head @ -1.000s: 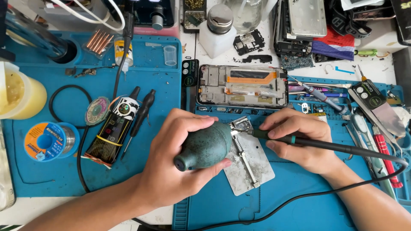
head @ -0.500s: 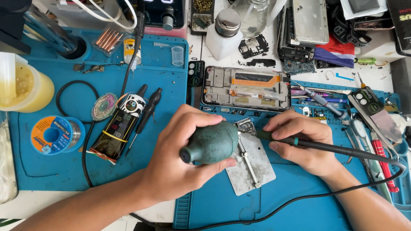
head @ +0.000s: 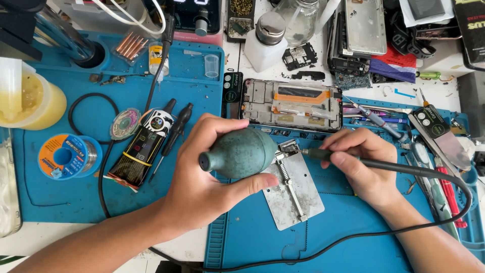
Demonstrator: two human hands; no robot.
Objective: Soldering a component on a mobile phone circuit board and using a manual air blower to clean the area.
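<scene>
left hand (head: 202, 177) grip curled, right hand (head: 361, 162) pinching

Open blue mat (head: 353, 232) below the metal holder plate (head: 295, 194). A black cable (head: 323, 247) loops across it. Left side crowded: glue tube (head: 144, 149), solder spool (head: 63, 156). Opened phone frame (head: 290, 106) blocks the far side; tools (head: 434, 151) crowd the right.
</scene>
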